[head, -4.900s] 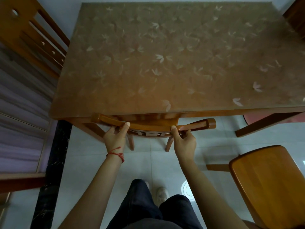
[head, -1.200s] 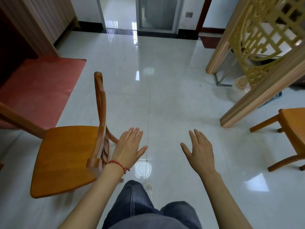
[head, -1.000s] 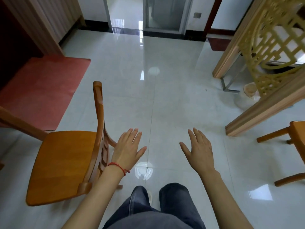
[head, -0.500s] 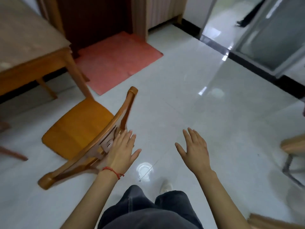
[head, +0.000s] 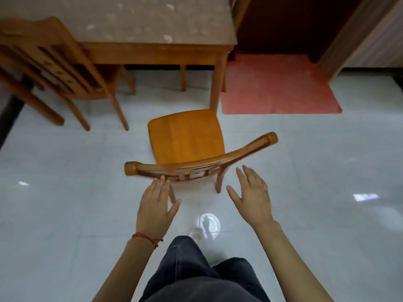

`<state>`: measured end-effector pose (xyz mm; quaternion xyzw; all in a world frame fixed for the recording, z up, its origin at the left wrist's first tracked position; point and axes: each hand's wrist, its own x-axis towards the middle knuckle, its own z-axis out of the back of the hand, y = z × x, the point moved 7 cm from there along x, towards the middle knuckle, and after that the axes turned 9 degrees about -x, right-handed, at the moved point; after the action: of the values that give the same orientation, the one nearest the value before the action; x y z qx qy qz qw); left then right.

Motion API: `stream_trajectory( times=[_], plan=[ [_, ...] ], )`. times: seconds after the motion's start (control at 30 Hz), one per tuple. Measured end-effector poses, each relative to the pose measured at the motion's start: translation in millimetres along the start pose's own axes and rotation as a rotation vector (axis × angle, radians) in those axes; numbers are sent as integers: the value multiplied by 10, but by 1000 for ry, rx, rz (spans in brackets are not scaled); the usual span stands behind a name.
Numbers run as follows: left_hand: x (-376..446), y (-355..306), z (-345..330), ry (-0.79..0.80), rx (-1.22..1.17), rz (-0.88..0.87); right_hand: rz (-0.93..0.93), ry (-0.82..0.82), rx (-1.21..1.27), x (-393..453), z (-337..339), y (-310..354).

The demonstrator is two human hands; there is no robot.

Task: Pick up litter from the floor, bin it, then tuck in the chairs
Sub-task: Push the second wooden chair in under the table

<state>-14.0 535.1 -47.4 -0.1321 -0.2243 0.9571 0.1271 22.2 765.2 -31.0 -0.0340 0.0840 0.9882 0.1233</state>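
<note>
Item: wooden chair (head: 187, 140), orange seat, curved top rail. Stands on the white tiled floor (head: 65, 192), well out from the counter (head: 152, 51), its seat front near the counter's right front leg (head: 216, 83). The top rail runs slightly askew to the counter edge, right end farther forward. Not yet tucked in.

Item: second chair (head: 54, 68), at left, pushed partly under the counter and seen from behind at an angle.

Item: left hand (head: 156, 205), red cord at the wrist. Grip released, fingers spread flat; fingertips (head: 162, 179) at the underside of the top rail near its left end, touching or just short of it (cannot tell which).

Item: right hand (head: 254, 201). Grip released, palm down, fingers splayed; just behind the rail's right portion, apart from it.

Item: red mat (head: 279, 86), on the floor to the right of the counter, clear of the chair.

Litter: none visible on the floor in this view.

Step in hand, as judged: taking hold of the top rail to slide the chair under the counter. To do it well:
- close both hands on the rail, one toward each end, for even control;
- square the rail to the counter edge before pushing;
- shift the chair left so the seat passes inside the right front leg instead of striking it;
- push low and steadily so the chair's legs glide on the glossy tiles without tipping.
</note>
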Motion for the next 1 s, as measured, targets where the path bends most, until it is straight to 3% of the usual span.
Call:
stream_trajectory(
  times=[0.13,0.27,0.33,0.43,0.6,1.0],
  plan=[
    [56,99,74,-107,-165,94,-21,-24,133,189,61,98],
    [97,6,267,-318,-526,236,-299,62,580,345,-12,-53],
    [140,-1,230,-333,-699,362,-364,56,680,422,-54,-106],
    [189,66,99,-348,-915,582,-411,63,808,479,-93,-132],
    [271,-30,40,-489,-1064,646,-406,32,1114,561,-83,-193],
    [311,-172,40,-729,-1194,632,-293,15,1017,756,4,-250]
  ],
)
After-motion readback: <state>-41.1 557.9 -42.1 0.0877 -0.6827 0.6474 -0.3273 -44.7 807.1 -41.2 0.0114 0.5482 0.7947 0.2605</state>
